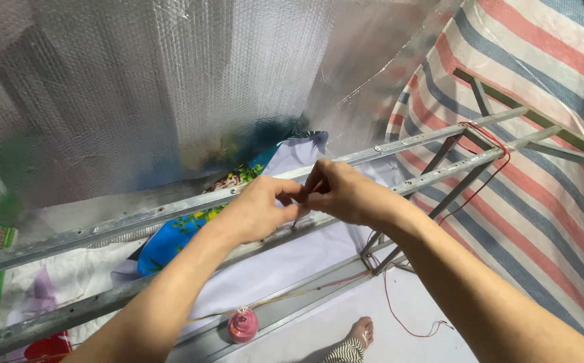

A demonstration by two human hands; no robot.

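Silvery bubble-foil sheeting [137, 87] hangs as the backdrop across the upper left and middle, with a red, white and blue striped tarpaulin [540, 168] sloping down the right side; a grey metal lattice frame [103, 228] of angle rails runs diagonally from the lower left corner up to the right, and it carries the work. Under its left end lie printed banner sheets [171, 235] in green, blue and white, seemingly spread as ground cover; a pink spool of thread [243, 325] sits low down beside the frame's bottom rail, its strand trailing off along that rail, probably so it can pay out freely. A bare foot with a striped trouser cuff [359, 336] rests on the white floor sheet just right of the spool. Near the middle of the frame's upper rails, the left hand [261, 208] is curled closed, pinching something small against the rail; what it grips is too fine to make out. The right hand [345, 191] meets it fingertip to fingertip, thumb and forefinger pinched on what looks like a thin strand, likely so both hands can keep it taut at the rail. Farther right, red string [487, 134] is wound around the frame's far end and hangs down in a loose loop to the floor.
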